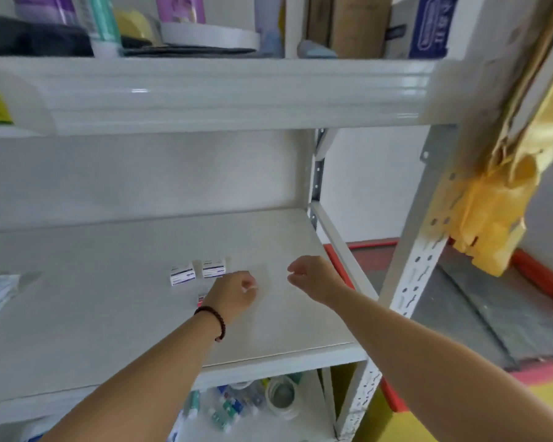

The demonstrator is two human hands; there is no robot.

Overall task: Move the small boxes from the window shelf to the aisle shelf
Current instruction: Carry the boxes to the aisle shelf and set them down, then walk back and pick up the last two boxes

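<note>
Over the white shelf (141,314) my left grip (233,291) curls loosely, fingers apart, holding nothing as far as the blur shows; my right grip (313,277) hovers apart and empty beside it. Two small boxes (181,273) stand side by side just beyond my left knuckles.

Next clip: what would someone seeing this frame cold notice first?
Two bare forearms reach over a nearly bare white shelf; the left hand, with a dark bead bracelet on its wrist, is curled just in front of two small white boxes standing side by side, and the right hand hovers open near the shelf's right edge. A crumpled yellow bag hangs off the right upright.
</note>
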